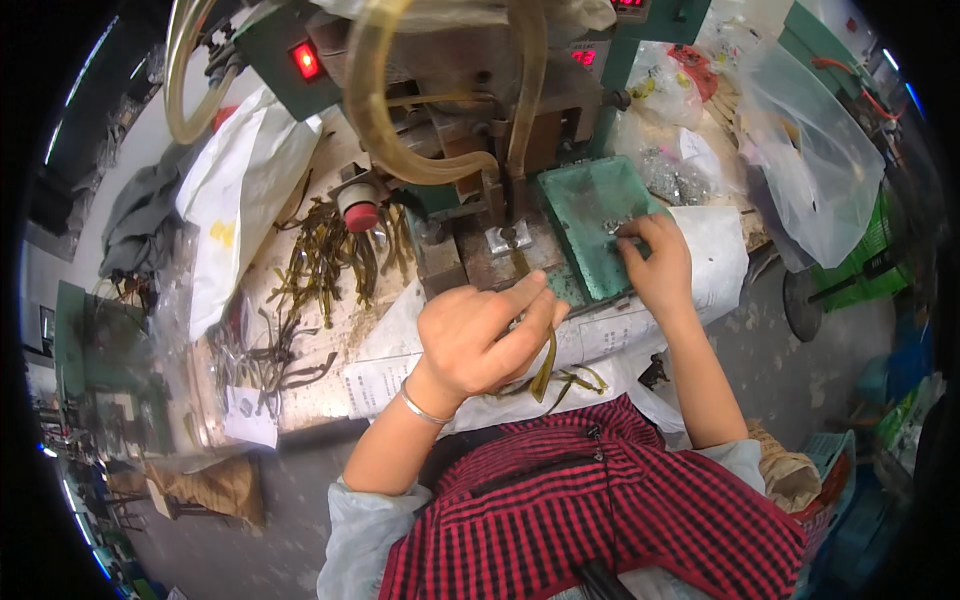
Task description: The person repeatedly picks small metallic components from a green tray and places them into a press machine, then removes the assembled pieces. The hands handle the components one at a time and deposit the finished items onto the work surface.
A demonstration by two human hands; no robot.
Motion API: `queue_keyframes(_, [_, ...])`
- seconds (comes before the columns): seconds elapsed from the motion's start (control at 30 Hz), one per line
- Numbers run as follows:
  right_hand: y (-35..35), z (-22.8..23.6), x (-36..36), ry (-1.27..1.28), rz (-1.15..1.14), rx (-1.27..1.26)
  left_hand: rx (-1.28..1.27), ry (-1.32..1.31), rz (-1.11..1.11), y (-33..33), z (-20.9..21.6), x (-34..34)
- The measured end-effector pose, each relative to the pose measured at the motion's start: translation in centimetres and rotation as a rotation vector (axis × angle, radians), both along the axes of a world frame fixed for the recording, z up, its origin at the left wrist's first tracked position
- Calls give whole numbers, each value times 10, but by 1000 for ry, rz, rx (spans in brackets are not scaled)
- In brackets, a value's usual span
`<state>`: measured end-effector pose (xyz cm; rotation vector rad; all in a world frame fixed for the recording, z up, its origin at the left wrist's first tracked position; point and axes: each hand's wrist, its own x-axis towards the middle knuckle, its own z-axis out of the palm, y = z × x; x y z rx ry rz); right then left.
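A red-and-black checked pattern is seen on the garment (600,500), with pale blue sleeves (365,520), and a silver bangle (422,408) is worn. Olive-green strips (325,255) are scattered over the pale worktop (330,390), beside a white bag (235,200). A green tray (590,225), yellowish translucent hoses (380,110) and a red lit button (306,61) are shown on the machine.

Two hands (480,340), one green tray (585,215), one red knob (360,215)

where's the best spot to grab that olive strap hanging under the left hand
Probably the free lower end of the olive strap, pinched across its flat faces from the person's side. It hangs off the bench edge in open space, while its upper part is covered by the left hand near the press.
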<state>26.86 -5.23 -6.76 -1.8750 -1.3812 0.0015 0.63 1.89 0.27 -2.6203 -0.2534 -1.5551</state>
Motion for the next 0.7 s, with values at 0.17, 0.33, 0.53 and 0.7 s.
queue_keyframes(0.17, [1,-13,-9,-255,-42,-73,-52,-32,0,-5,-4,-3])
queue_keyframes(0.33, [-3,-18,-15,1,-117,57,-263,138,149,-43,15,-46])
queue_keyframes(0.53, [-17,-14,-12,196,-62,130,-320,-170,752,34,3,-159])
queue_keyframes(0.7, [2,-7,-26,342,-73,162,-744,473,1269,103,-47,-186])
